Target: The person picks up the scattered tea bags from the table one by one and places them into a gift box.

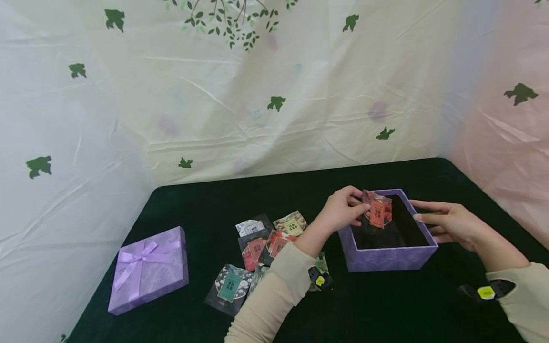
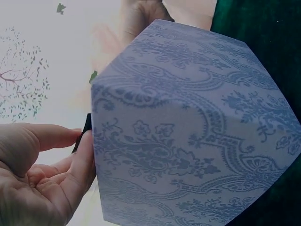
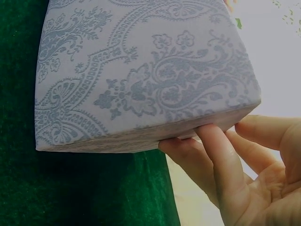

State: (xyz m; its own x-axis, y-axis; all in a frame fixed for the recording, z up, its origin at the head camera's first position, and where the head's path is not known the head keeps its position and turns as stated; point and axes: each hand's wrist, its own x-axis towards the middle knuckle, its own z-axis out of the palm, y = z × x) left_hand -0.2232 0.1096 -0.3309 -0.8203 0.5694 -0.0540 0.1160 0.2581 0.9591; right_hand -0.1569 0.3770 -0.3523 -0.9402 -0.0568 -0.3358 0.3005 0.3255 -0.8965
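My left hand [image 1: 340, 212] pinches a small flat packet [image 1: 378, 214] with a red-orange label, over the far left part of an open purple box [image 1: 388, 259]. In the left wrist view the packet's dark edge shows between thumb and finger, beside the patterned box wall [image 2: 141, 155]. On the other side, my right hand [image 1: 461, 226] rests its fingertips against the box's right wall; its fingers [image 3: 221, 155] are extended, touching the outside in the right wrist view. The box's inside is dark.
Several similar packets [image 1: 230, 288] lie in a loose pile left of the box, partly behind my left forearm. Farther left lies a purple lid [image 1: 160, 274] with a ribbon bow. Everything stands on a dark green cloth [image 1: 206, 202], with a printed curtain [image 1: 240, 143] behind.
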